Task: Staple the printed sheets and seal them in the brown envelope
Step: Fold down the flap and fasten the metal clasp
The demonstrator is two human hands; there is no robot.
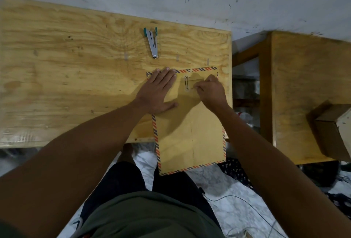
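A brown envelope (190, 133) with a striped red-and-blue border lies on the right end of the wooden table (76, 78), its near end hanging over the front edge. Its flap is folded down at the far end. My left hand (158, 92) presses flat on the envelope's far left corner, fingers spread. My right hand (210, 90) pinches the thin closure string (187, 83) beside the two round fasteners on the flap. A silver stapler (152, 43) with teal ends lies farther back on the table. The printed sheets are not visible.
A second wooden table (303, 89) stands to the right across a gap, with a cardboard box (330, 133) on its near part. A white wall runs behind both tables. Below are a marble floor and a thin cable (237, 198).
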